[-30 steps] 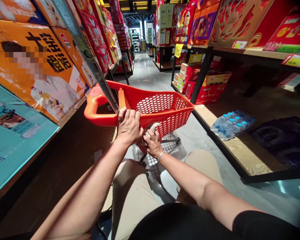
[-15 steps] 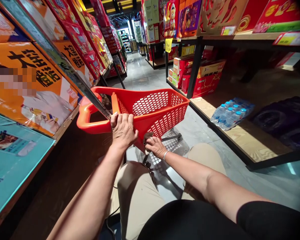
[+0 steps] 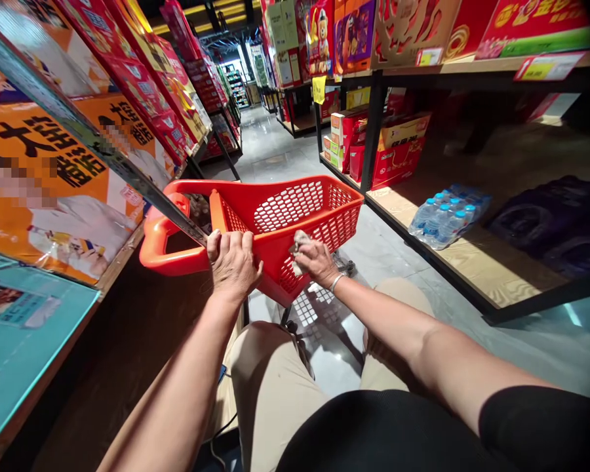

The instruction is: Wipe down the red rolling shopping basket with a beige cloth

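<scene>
A red plastic shopping basket on wheels [image 3: 282,246] stands tilted in front of my knees, its sides pierced with mesh holes. My left hand [image 3: 232,263] is closed over its near rim, beside the lower end of a long metal bar [image 3: 128,172] that slants up to the left. In my right hand [image 3: 319,262] is a crumpled greyish cloth [image 3: 301,244], pressed against the mesh of the near side. Part of the cloth is hidden under my fingers. Toward the left the basket ends in a thick looped handle [image 3: 153,241].
Stacked orange cartons [image 3: 54,177] and a teal carton [image 3: 29,354] flank me on the left. On the right, a black-framed shelf [image 3: 376,131] carries red gift boxes, with a pack of water bottles [image 3: 445,216] on its lower board. A tiled aisle [image 3: 268,137] runs ahead.
My right hand has moved up the basket's near side with the cloth, from the lower corner to the mesh below the rim. My left hand keeps its hold on the rim.
</scene>
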Motion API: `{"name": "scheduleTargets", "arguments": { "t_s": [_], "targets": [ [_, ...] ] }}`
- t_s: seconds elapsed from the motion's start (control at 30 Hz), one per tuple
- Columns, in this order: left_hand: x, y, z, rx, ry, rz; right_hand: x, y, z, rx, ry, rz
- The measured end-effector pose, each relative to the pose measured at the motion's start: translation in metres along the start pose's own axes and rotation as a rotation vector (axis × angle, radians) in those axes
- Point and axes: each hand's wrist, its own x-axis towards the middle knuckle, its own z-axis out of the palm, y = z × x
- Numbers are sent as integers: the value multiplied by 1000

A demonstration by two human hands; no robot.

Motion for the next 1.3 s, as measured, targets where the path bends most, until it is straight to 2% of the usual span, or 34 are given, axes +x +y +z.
{"name": "scheduleTargets", "arguments": {
  "t_s": [0.1, 0.17, 0.23, 0.3, 0.4, 0.47, 0.57, 0.7, 0.77, 0.87, 0.97, 1.1, 1.17, 1.3],
  "targets": [
    [-1, 5, -6, 8, 3, -16, -32, -5, 17, 8, -138, -91],
    [1, 13, -10, -2, 18, -51, -42, -5, 19, 27, -167, -124],
    [9, 24, -14, -43, 33, -78, -36, -3, 12, 35, -145, -135],
    [21, 34, -14, -89, 29, -58, -18, 3, 0, 33, -73, -129],
    [42, 43, -5, -110, -27, 56, 7, 15, -14, 19, 75, -71],
    [50, 43, 5, -81, -87, 126, 12, 23, -12, 11, 126, -12],
    [51, 39, 19, 5, -162, 185, -2, 31, 6, 27, 49, 66],
    [43, 36, 24, 59, -158, 195, -31, 30, 33, 50, -105, 160],
    [40, 36, 23, 53, -150, 170, -38, 30, 36, 59, -136, 163],
    [38, 38, 24, 87, -130, 142, -35, 34, 24, 73, -164, 127],
    [38, 40, 27, 121, -97, 143, -13, 43, -2, 88, -61, 131],
    [39, 40, 28, 104, -93, 140, 23, 57, -28, 97, 271, 287],
    [40, 40, 27, 81, -107, 131, 28, 61, -25, 104, 339, 390],
    [40, 43, 24, 52, -113, 119, 3, 48, 10, 108, 214, 596]
  ]
}}
